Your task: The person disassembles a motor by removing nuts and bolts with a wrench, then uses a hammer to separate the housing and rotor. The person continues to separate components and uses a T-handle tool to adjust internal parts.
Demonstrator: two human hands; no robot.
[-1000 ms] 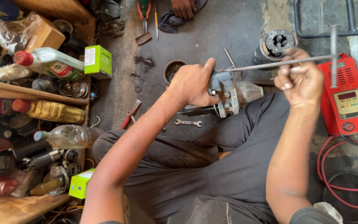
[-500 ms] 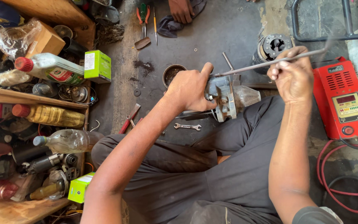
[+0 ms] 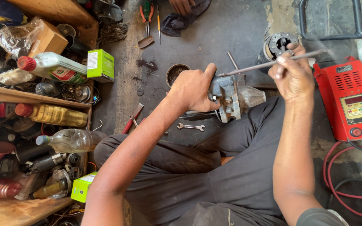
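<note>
Left hand [image 3: 193, 90] clamped around metal part [image 3: 227, 98] over lap; right hand [image 3: 292, 75] pinching long rod [image 3: 256, 67] near red charger [image 3: 348, 100].

The left hand [image 3: 195, 90] grips a metal engine part [image 3: 231, 98] over the lap; the right hand [image 3: 293, 75], to its right, holds a long rod [image 3: 269, 65] reaching into that part. A spanner [image 3: 191, 127] lies on the floor just nearer. A small cup [image 3: 176, 73] sits farther left, a charger box [image 3: 348, 100] far right, and shelves of bottles [image 3: 51, 115] along the left.
</note>
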